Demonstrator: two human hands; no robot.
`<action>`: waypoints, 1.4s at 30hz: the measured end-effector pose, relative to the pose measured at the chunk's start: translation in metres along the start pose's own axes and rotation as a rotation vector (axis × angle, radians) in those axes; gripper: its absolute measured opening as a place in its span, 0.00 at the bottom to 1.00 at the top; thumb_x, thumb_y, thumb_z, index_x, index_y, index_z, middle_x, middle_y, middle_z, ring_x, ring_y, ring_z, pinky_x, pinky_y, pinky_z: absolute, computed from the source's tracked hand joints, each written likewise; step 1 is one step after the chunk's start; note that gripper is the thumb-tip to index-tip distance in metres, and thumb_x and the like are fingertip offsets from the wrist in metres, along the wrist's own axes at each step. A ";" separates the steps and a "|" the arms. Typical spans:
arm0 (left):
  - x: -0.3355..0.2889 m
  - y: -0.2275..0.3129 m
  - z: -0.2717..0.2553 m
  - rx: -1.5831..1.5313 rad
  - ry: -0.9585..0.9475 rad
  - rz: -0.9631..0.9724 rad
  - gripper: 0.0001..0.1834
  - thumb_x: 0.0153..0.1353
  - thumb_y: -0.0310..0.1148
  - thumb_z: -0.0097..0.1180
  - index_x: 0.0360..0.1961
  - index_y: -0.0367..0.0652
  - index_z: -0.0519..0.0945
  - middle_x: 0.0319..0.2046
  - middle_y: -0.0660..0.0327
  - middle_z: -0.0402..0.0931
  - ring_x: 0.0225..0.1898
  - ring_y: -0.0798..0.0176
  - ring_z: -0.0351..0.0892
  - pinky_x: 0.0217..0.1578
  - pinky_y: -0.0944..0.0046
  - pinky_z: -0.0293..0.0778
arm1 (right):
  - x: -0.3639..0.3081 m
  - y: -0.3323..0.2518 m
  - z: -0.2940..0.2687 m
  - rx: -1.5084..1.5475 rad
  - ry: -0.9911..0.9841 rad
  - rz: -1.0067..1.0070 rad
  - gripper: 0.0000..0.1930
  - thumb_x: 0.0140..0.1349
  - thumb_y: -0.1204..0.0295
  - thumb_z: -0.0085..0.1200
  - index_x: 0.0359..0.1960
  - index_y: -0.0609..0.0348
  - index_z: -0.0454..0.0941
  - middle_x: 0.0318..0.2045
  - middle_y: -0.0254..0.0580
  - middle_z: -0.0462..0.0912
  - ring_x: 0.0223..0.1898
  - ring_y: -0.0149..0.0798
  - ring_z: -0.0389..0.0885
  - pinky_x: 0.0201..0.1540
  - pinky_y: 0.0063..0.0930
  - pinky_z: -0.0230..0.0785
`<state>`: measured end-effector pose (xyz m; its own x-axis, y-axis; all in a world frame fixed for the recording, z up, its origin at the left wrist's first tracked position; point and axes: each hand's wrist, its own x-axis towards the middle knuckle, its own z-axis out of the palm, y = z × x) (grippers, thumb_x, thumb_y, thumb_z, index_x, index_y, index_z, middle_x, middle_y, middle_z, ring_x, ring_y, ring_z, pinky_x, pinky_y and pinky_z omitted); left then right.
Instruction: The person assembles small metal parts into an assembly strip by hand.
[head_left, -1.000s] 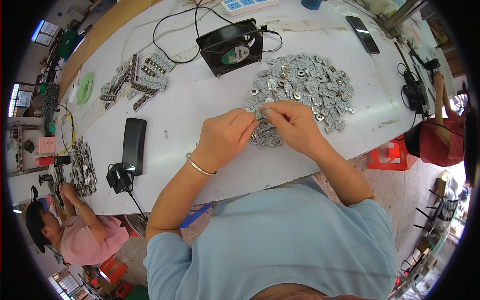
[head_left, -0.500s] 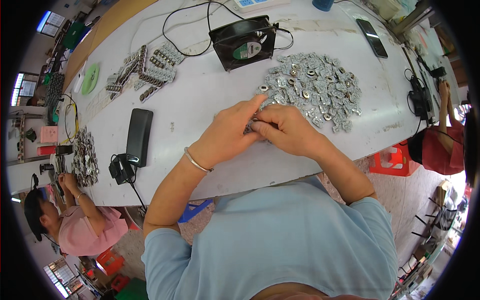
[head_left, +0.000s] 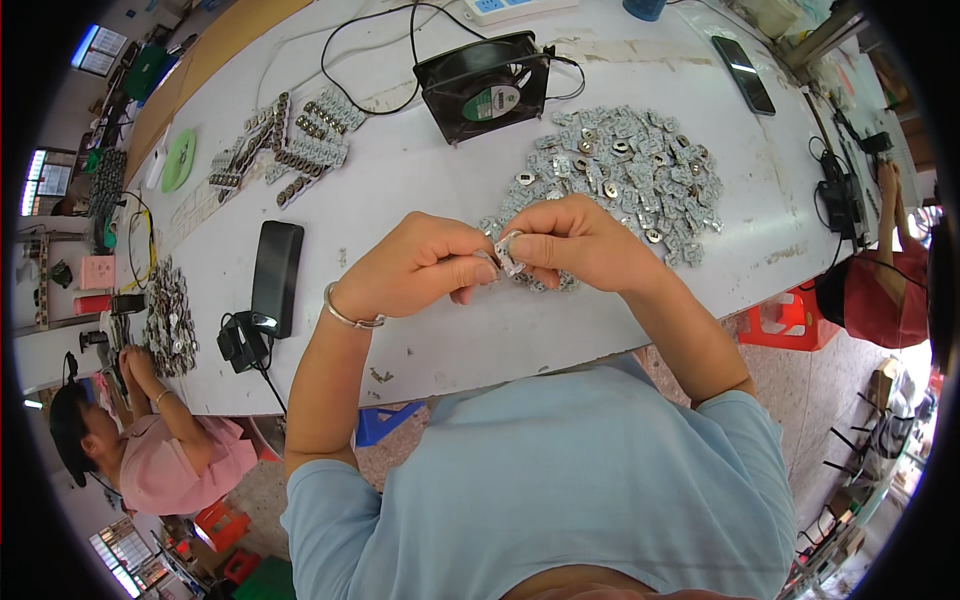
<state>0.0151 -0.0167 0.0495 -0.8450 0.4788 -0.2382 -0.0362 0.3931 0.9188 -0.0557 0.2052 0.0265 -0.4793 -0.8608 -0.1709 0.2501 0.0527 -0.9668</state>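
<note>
Between my two hands, above the near part of the white table, is a small silvery metal part. My right hand pinches it between thumb and forefinger. My left hand, with a bracelet at the wrist, is closed in a pinch at the part's left side; a bit of grey metal shows at its fingertips. Whether this is one piece or two I cannot tell. Just beyond my right hand spreads a heap of similar small metal parts, some with round shiny centres.
Rows of joined metal parts lie at the far left. A black fan stands at the back, a phone at the far right. Left of my arm are a black case and an adapter. A co-worker sits at left, another at right.
My hands have drawn apart and my left hand has shifted left and turned. The metal part, mostly hidden before, now shows between the fingertips.
</note>
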 end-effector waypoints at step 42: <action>0.034 -0.045 0.054 0.449 0.703 0.300 0.12 0.52 0.26 0.66 0.38 0.40 0.80 0.29 0.57 0.80 0.24 0.62 0.80 0.25 0.66 0.76 | -0.006 0.026 -0.008 -0.627 0.369 -0.099 0.09 0.62 0.70 0.54 0.30 0.66 0.79 0.18 0.39 0.75 0.21 0.32 0.72 0.28 0.28 0.66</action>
<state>0.0166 0.0243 -0.0168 -0.9232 0.0758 0.3769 0.3270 0.6702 0.6663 -0.0533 0.2160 0.0007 -0.7546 -0.6557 -0.0233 -0.2841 0.3585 -0.8892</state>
